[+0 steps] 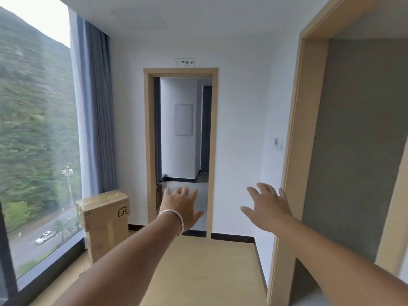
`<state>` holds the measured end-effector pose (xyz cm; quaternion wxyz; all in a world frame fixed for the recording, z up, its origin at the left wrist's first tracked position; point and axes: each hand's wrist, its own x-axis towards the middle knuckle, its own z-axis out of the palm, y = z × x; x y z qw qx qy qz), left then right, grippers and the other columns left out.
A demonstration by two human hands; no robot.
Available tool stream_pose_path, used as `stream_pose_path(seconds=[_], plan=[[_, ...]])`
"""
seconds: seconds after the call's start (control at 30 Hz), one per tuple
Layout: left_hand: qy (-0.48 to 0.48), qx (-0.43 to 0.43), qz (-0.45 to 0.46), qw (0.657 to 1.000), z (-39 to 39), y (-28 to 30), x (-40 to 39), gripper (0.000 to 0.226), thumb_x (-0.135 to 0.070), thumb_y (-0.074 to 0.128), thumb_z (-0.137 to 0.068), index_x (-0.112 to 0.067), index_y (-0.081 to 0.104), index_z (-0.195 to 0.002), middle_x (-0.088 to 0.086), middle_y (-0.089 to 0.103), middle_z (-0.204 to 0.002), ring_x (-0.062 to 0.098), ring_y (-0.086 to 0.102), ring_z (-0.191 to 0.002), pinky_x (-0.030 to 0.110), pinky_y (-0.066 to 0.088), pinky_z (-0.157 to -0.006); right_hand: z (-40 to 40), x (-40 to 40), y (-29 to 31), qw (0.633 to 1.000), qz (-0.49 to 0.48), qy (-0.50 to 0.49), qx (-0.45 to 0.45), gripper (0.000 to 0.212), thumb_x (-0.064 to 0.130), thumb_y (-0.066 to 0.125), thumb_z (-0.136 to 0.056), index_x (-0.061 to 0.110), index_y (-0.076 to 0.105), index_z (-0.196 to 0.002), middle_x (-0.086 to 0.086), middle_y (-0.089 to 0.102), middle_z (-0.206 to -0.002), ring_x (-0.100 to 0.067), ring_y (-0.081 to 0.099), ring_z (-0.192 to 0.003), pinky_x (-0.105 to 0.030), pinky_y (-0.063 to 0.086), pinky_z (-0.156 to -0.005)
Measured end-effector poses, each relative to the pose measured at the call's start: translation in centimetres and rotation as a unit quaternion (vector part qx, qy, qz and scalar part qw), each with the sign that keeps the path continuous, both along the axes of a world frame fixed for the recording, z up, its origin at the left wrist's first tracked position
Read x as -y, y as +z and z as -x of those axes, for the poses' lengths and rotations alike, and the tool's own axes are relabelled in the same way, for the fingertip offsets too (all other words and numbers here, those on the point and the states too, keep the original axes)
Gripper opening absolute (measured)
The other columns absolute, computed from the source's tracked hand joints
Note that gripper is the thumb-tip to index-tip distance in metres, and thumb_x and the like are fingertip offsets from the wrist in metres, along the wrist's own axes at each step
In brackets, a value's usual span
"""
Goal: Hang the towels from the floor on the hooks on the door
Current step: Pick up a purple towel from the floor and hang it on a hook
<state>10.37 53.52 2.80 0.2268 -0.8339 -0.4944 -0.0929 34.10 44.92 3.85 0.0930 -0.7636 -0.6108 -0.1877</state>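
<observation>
- Glass window [37, 133] fills the left side, grey curtain [97, 107] beside it; wood-trimmed doorway [181, 151] straight ahead, second opening [353, 151] on the right
- Pale wood floor [209, 272]; cardboard box [106, 221] standing near the curtain
- left hand [183, 208] and right hand [269, 206] both stretched forward, fingers spread, holding nothing; bracelet [174, 219] on left wrist
- towels, hooks, door leaf: none in view; task looks not yet begun
- risk: picking the wrong opening, since neither shows the towels; walking with arms out could clip a door frame
</observation>
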Motion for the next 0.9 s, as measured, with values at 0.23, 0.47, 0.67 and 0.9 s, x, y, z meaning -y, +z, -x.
stream_pose_path(seconds=[0.23, 0.47, 0.67, 0.9], plan=[[-0.057, 0.014, -0.023, 0.998, -2.9, 3.0, -11.7, 0.073, -0.068, 0.027, -0.09, -0.025, 0.018, -0.149, 0.004, 0.034, -0.15, 0.026, 0.032, -0.137, 0.054, 0.022, -0.112, -1.6, -9.0, 2.2, 0.998, -0.005, -0.06, -0.005, 0.064, 0.062, 0.034, -0.093, 0.029, 0.024, -0.148, -0.003, 0.02, -0.157, -0.02, 0.015, -0.145, -0.049, 0.011, -0.115], [-0.07, -0.002, -0.018, 0.997, -5.0, 2.9, -20.5, 0.072, -0.068, 0.028, -0.09, -0.024, 0.021, -0.147, 0.004, 0.037, -0.148, 0.027, 0.035, -0.136, 0.054, 0.023, -0.112, -2.7, -17.1, 1.7, 0.997, 0.002, -0.073, -0.013, 0.065, 0.062, 0.034, -0.093, 0.029, 0.023, -0.148, -0.003, 0.019, -0.157, -0.02, 0.014, -0.145, -0.05, 0.009, -0.117], [-0.065, -0.006, -0.005, 0.998, -8.9, 2.1, -28.2, 0.071, -0.067, 0.028, -0.09, -0.025, 0.022, -0.147, 0.004, 0.037, -0.148, 0.026, 0.035, -0.136, 0.053, 0.023, -0.112, -6.9, -24.5, 0.8, 0.997, 0.007, -0.079, -0.019, 0.065, 0.061, 0.035, -0.093, 0.03, 0.023, -0.148, -0.003, 0.019, -0.157, -0.021, 0.014, -0.145, -0.05, 0.006, -0.118], [-0.048, -0.005, -0.007, 0.999, -15.6, 2.4, -38.2, 0.069, -0.064, 0.03, -0.092, -0.025, 0.02, -0.148, 0.004, 0.036, -0.147, 0.024, 0.036, -0.134, 0.051, 0.023, -0.11, -14.2, -35.7, 2.0, 0.998, -0.021, -0.052, -0.018, 0.064, 0.06, 0.037, -0.093, 0.029, 0.025, -0.147, -0.004, 0.021, -0.156, -0.022, 0.017, -0.144, -0.05, 0.007, -0.117]])
